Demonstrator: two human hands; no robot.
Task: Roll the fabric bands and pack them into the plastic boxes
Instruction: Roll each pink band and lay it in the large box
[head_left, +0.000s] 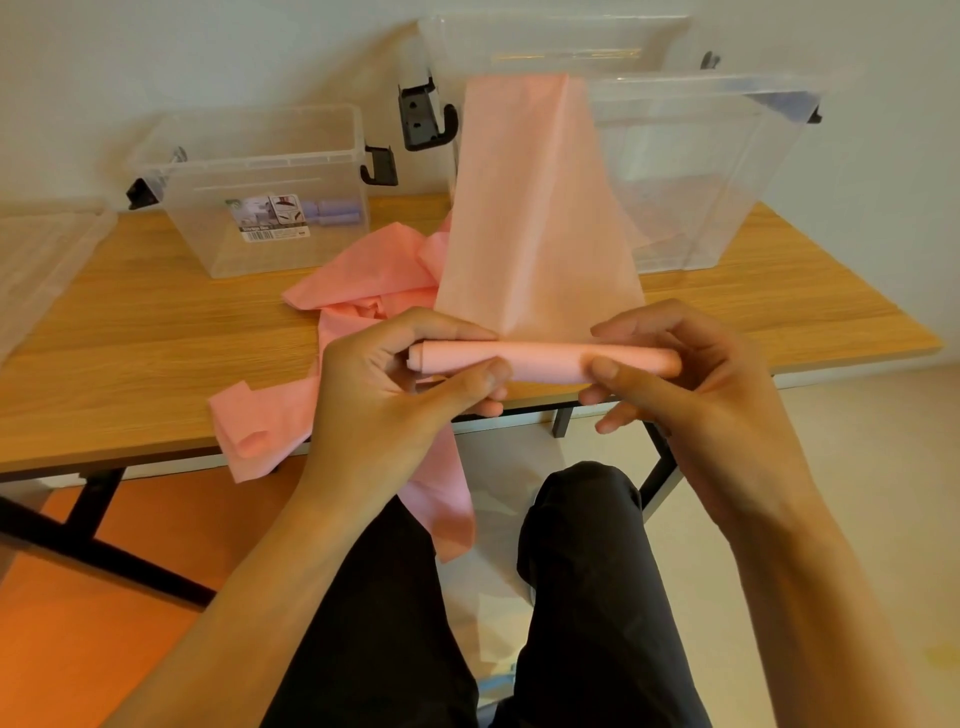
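Here our left hand (395, 387) and right hand (691, 384) pinch a barely begun pink roll (540, 359); beyond them, purple rolls (336, 213) lie boxed.

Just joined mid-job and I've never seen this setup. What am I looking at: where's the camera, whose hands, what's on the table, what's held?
There is no machine: a person works with bare hands, and the single picture comes from a camera on their head, looking down. The left hand and right hand each grip an end of a partly rolled pink band; its unrolled length runs up to the large clear box. On the table are loose pink bands and a small clear box holding purple rolls.
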